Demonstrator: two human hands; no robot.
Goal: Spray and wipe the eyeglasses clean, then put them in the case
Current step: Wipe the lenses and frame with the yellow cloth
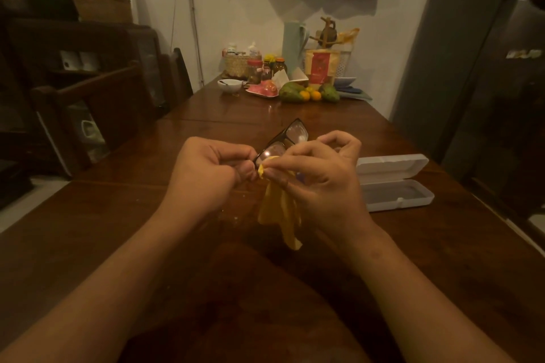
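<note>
Above the table (413,259), our left hand (212,168) pinches the eyeglasses (287,138); right hand (321,174) fingers clamp the yellow cloth (280,212) on a lens. Pressing hard could twist the frame loose.

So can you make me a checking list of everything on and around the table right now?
Surface: dark wooden table, bare near the hands.
Job's things: eyeglasses held up; yellow cloth on the nearer lens; white case open, to the right; no spray bottle seen.
Clutter: fruit, jars, bowl at the far end.
Grippers: left hand grips the frame; right hand pinches the cloth.
Cables: thin cord on the wall.
Surroundings: wooden chairs left, fridge right.
</note>
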